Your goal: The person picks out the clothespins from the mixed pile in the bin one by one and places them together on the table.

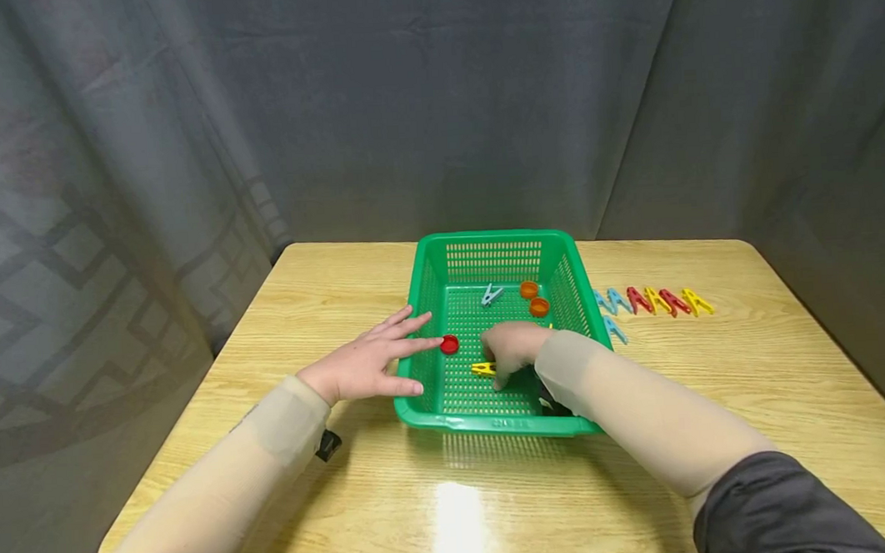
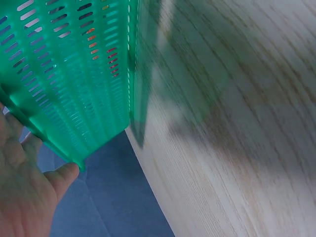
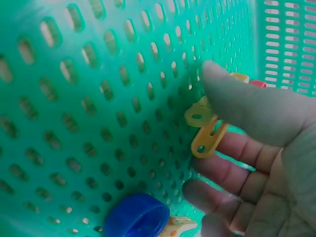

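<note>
In the head view, a green plastic basket (image 1: 450, 426) stands on the table. My left hand (image 1: 372, 359) rests at its left rim with fingers spread and straight; the left wrist view shows the thumb (image 2: 64, 180) touching the rim. My right hand (image 1: 514, 345) is down inside the basket, its thumb and fingers about a yellow clothespin (image 1: 482, 369). The right wrist view shows this clothespin's yellow handles (image 3: 210, 139) between thumb and fingers. A blue bottle cap (image 3: 136, 217) and another yellowish clothespin (image 3: 178, 226) lie near that hand.
Inside the basket are a red cap (image 1: 449, 344), two orange caps (image 1: 529, 289) and a light blue clothespin (image 1: 492, 295). Several red, yellow and light blue clothespins (image 1: 636, 300) lie right of the basket on the wooden table (image 1: 756, 377). Grey curtains (image 1: 433, 101) hang behind.
</note>
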Action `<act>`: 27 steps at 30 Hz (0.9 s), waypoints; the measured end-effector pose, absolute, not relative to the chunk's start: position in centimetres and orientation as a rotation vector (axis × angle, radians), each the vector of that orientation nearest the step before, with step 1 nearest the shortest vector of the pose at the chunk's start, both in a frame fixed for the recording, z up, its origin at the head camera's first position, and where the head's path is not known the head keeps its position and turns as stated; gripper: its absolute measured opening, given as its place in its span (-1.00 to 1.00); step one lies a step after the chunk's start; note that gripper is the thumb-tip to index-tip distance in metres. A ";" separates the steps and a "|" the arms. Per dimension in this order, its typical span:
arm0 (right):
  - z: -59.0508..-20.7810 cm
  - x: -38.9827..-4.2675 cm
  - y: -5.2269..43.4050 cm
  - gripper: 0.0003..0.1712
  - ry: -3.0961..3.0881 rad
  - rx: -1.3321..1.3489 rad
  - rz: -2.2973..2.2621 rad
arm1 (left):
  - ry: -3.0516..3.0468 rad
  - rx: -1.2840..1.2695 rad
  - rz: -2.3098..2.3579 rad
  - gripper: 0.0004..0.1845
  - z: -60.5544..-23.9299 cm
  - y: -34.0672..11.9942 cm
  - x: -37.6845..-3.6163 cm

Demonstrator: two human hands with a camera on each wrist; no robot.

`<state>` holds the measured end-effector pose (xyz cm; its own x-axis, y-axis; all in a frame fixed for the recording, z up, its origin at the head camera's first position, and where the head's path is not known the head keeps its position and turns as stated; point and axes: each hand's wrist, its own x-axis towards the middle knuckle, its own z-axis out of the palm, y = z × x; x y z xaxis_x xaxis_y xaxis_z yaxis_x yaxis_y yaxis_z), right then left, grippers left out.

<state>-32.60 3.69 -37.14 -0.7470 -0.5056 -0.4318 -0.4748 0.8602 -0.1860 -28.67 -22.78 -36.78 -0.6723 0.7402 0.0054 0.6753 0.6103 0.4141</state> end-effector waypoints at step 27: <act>-37.0 -33.1 3.8 -0.77 2.590 -0.731 -0.145 | 2.667 1.194 0.580 -0.26 -36.8 -22.8 -28.7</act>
